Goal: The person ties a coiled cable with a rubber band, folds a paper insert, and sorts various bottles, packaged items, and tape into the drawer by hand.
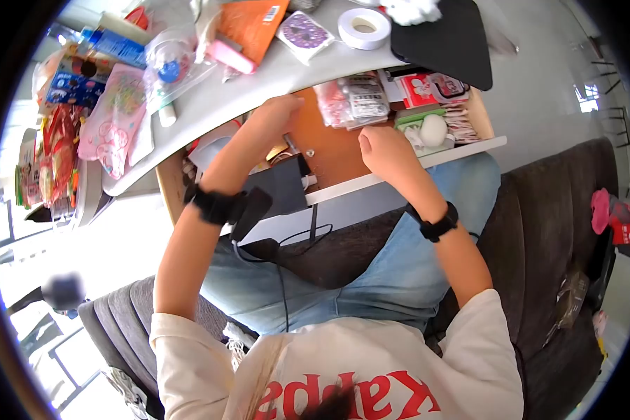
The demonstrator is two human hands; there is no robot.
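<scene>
An open drawer (406, 175) lies before me, and both hands are over it. My left hand (278, 115) is above the drawer's brown bottom (329, 157), near the table's edge; its fingertips are hard to make out. My right hand (387, 150) is curled closed at the lower edge of a clear plastic packet (364, 98) with a printed label. What its fingers hold, if anything, is hidden. Right of it are a white egg-shaped object (433, 130), a green-edged tray (413, 120), several thin sachets (460, 124) and a red-and-white package (418, 89).
A dark flat case (280, 187) lies at the drawer's left. On the white table (224, 98) are a tape roll (344, 28), an orange packet (255, 24), a purple-patterned packet (304, 36), a pink pouch (110, 119) and a black mat (444, 42). A cable (284, 280) hangs over my lap.
</scene>
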